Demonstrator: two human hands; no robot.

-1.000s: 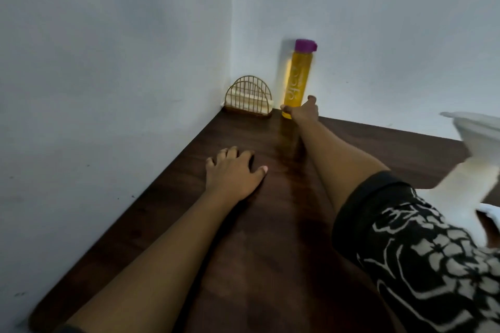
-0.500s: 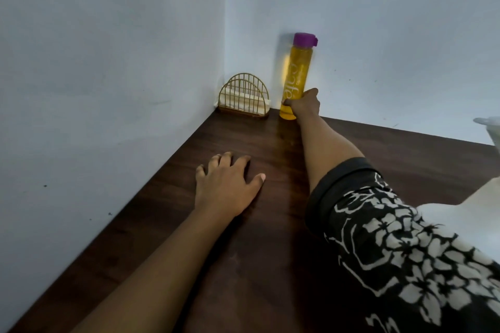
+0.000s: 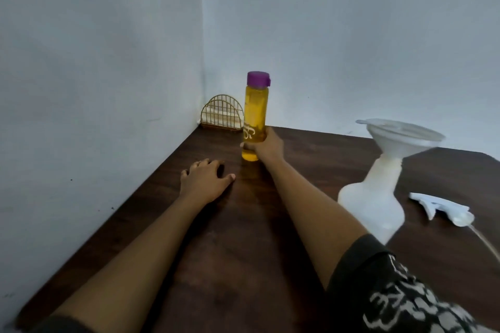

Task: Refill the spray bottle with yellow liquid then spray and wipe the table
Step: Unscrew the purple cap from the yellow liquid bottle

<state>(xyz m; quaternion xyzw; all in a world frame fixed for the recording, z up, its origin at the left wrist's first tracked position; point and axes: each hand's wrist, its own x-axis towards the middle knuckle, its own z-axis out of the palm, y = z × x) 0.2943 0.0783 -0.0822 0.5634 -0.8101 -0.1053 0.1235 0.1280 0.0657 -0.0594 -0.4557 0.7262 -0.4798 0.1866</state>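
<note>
Gripping the tall clear plastic bottle of yellow liquid [image 3: 255,113] low on its body, the right grip [image 3: 266,147] has fingers and thumb curled round it. The bottle is upright near the bench's far left corner. Whether its base touches the wood or hangs just above it, I cannot tell. Its purple screw cap [image 3: 258,79] is on, so I judge nothing has been poured. The left grip [image 3: 205,180] lies flat on the dark wood-grain bench [image 3: 243,265], fingers relaxed, holding nothing, just left of the bottle.

Preparation looks done. The translucent white plastic spray bottle [image 3: 373,203] stands toward the right edge with 1 wide white plastic funnel [image 3: 403,135] seated in its open neck. Its white trigger head [image 3: 438,207] lies on the bench beside it, with the thin dip tube [image 3: 484,243] trailing toward the near edge. Left to do, by my reckoning: uncapping, pouring, lifting the funnel out, screwing the head back on, spraying and wiping. No cloth shows.

The yellow bottle is a smooth, rigid cylinder. The spray bottle is blurred, with a bulbous base narrowing to a slim neck, and probably top-heavy under the funnel's broad cone. The bench is glossy enough to reflect yellow. A gold wire arched holder [image 3: 221,116] sits in the corner where the 2 pale walls meet.
</note>
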